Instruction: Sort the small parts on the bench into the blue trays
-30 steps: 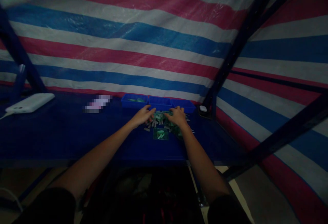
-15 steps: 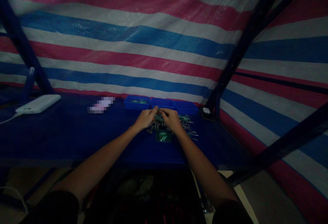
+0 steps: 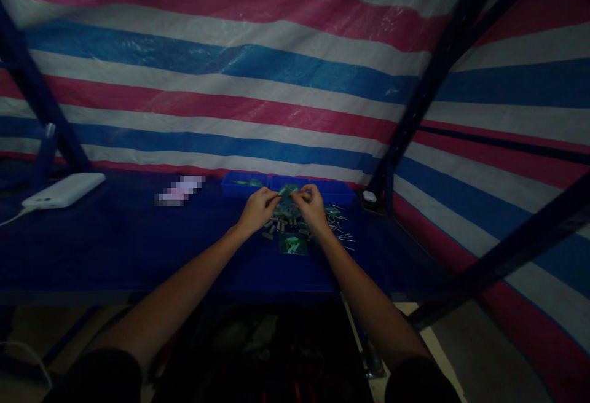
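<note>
A small clear plastic bag (image 3: 288,190) with a greenish look stretches between my two hands above the table. My left hand (image 3: 259,207) pinches its left side between thumb and fingers. On the opposite side, my right hand (image 3: 312,207) has its thumb and fingertips closed on the bag. Under them is a pile of small grey cylindrical parts (image 3: 278,225). Nearer to me lies another clear bag (image 3: 293,244) with pale green pieces inside. Thin metal screws or pins (image 3: 343,237) are scattered to the right of the pile.
Three blue bins stand behind the hands: a left bin (image 3: 244,190) with greenish bags, a middle bin (image 3: 295,180) and a right bin (image 3: 338,196). A white power bank (image 3: 64,191) with a cable is far left. Blue posts (image 3: 415,120) and striped sheeting enclose the table.
My hands have moved slightly apart, and the plastic bag now shows between their fingertips. More of the grey parts below is visible.
</note>
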### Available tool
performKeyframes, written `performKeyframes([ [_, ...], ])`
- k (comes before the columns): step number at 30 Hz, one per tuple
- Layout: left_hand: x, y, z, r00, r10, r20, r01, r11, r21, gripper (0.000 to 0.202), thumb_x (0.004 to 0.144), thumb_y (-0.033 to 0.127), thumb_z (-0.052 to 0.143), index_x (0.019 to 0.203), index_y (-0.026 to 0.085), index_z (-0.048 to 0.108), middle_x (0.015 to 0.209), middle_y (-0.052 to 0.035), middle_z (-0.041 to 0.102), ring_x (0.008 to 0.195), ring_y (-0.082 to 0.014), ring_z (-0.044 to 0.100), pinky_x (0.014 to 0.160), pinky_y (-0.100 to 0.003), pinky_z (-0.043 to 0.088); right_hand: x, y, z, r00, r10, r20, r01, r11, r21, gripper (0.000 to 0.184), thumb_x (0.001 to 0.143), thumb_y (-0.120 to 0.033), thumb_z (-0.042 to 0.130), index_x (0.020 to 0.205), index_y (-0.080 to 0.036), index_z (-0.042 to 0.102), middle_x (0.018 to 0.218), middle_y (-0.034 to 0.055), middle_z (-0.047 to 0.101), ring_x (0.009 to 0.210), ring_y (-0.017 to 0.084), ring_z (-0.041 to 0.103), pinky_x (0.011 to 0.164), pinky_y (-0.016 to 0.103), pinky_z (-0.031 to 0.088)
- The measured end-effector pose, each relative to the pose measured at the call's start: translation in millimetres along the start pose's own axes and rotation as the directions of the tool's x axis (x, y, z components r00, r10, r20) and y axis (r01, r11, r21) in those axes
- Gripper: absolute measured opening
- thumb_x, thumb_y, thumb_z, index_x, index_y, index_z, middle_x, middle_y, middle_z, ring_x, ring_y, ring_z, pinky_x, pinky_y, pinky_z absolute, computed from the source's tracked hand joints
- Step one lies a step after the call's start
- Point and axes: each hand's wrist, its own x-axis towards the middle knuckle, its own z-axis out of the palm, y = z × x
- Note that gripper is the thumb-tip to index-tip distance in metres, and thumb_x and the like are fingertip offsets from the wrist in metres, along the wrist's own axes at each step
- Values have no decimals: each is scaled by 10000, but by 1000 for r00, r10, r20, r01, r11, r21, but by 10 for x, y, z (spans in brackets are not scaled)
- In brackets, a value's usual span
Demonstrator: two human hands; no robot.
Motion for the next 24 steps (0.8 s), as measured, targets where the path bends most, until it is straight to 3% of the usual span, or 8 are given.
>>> performKeyframes([
  [3, -5, 36, -6, 999, -20, 41, 19, 1000, 23, 267, 817, 306, 430, 685, 161, 610, 694, -34, 531, 680, -156, 506, 647, -261, 373, 13, -6, -9, 999, 46, -16, -45, 998, 50, 379, 677, -339, 569, 1001, -192, 440, 547, -83, 512, 491, 93, 472, 494, 200, 362],
  [8, 6, 59, -81, 994, -108, 31, 111, 988, -108, 338, 845, 399, 385, 885, 166, 626, 803, -39, 630, 722, -160, 557, 660, -243, 397, 25, 24, -17, 1000, -9, 22, 12, 994, -112, 251, 693, -309, 524, 904, -177, 488, 526, -76, 458, 517, 101, 475, 520, 211, 357],
  [11, 26, 31, -123, 989, -146, -10, 141, 974, -179, 340, 842, 404, 390, 875, 166, 630, 810, -28, 652, 727, -152, 571, 660, -227, 404, 7, 19, -11, 997, -71, 24, 74, 980, -185, 231, 719, -293, 489, 928, -198, 456, 525, -83, 425, 519, 105, 472, 525, 212, 359],
  [15, 32, 21, -121, 993, -104, -62, 92, 982, -163, 264, 802, 357, 462, 858, 162, 631, 766, -29, 637, 693, -143, 559, 649, -229, 405, -38, -27, 0, 988, -96, 123, 127, 951, -283, 205, 726, -268, 476, 921, -202, 467, 542, -76, 439, 529, 112, 474, 549, 222, 367],
  [19, 23, 24, -100, 997, -72, -25, 69, 990, -121, 224, 781, 305, 465, 821, 161, 632, 716, -26, 622, 652, -140, 546, 634, -241, 401, -65, -45, 23, 976, -101, 190, 158, 936, -314, 221, 728, -268, 484, 934, -190, 499, 549, -73, 447, 527, 110, 461, 559, 224, 366],
  [22, 83, -78, -82, 968, -249, -41, 236, 952, -192, 201, 738, 306, 500, 750, 154, 630, 679, -23, 623, 626, -147, 552, 616, -251, 407, -53, -43, 15, 982, -109, 157, 156, 931, -329, 279, 733, -287, 494, 989, -178, 506, 589, -57, 495, 557, 113, 484, 573, 224, 376],
  [24, 172, -207, -66, 887, -454, -87, 395, 842, -368, 204, 725, 310, 508, 762, 142, 618, 691, -30, 624, 621, -147, 561, 590, -249, 418, -23, -41, -24, 989, -124, 83, 146, 924, -354, 299, 739, -299, 489, 1009, -171, 512, 630, -38, 528, 590, 119, 503, 591, 228, 385],
])
